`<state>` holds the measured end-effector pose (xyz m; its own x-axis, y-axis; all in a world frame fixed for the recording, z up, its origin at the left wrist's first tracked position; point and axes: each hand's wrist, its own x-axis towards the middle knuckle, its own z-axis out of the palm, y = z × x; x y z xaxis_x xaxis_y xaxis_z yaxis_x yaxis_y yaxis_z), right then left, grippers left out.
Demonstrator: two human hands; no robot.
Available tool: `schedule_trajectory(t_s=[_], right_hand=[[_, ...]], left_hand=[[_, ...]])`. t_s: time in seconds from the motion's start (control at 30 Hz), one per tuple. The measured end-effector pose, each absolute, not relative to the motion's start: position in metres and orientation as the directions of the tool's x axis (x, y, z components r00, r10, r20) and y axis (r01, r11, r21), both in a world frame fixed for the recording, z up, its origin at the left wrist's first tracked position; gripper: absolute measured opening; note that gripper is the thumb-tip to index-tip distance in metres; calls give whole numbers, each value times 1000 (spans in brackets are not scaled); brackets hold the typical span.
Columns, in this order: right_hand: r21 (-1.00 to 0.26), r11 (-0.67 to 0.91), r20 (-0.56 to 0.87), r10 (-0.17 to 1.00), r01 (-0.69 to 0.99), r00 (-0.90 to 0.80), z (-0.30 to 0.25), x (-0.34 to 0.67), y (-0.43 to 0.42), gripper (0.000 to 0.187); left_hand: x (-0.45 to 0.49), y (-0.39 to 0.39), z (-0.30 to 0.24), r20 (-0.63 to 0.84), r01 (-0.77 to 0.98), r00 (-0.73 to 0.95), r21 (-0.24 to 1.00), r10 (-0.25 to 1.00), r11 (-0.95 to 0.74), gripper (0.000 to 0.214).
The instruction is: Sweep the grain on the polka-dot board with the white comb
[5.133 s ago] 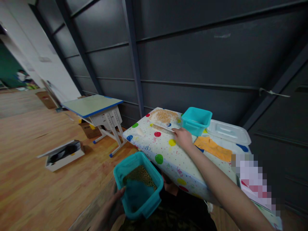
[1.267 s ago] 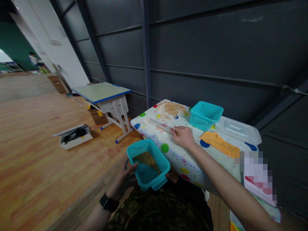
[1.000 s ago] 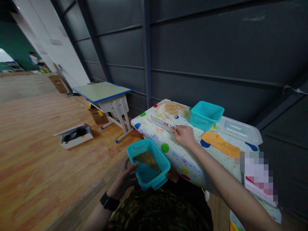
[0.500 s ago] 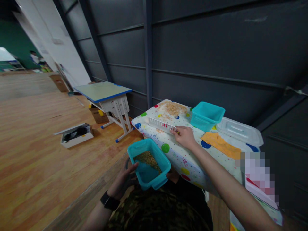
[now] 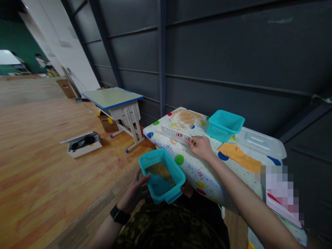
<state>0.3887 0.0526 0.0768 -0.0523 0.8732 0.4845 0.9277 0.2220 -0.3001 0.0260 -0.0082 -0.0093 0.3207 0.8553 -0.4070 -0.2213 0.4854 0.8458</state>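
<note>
My left hand [image 5: 136, 190] grips the left side of a teal plastic tub [image 5: 160, 192] held tilted below the table's front edge. Yellow-brown beans [image 5: 162, 170] lie heaped across part of its floor. My right hand [image 5: 202, 148] is closed around the right end of a long white slotted plastic piece [image 5: 175, 134], which rests on or just above the tablecloth near the front edge. Behind that piece, a spread of pale tan grains and fine crumbs [image 5: 188, 117] covers the table's far left corner.
A second teal tub [image 5: 224, 130] stands on the patterned tablecloth [image 5: 190, 173]. Around it lie a clear lid [image 5: 260, 142] and an orange cloth [image 5: 240, 156]. A desk [image 5: 112, 98] and a white box [image 5: 84, 146] are at left; a dark wall [image 5: 233, 52] rises behind.
The whole view has shifted slightly. Both hands keep their holds, and the tub, the slotted piece and the grains stay practically in place.
</note>
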Motion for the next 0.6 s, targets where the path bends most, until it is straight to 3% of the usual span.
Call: schedule_trajectory(t_s=[0.23,0.6], right_hand=[[-345,261,446,891,902,-88,80,387,50,42],[-305,252,456,885,918,-92,83,391,40,43]], left_hand=[[27,-8,-12,-412,-217,324,843,851,491,118],[31,-10,-9,-413,-267,338,820,846,507,126]])
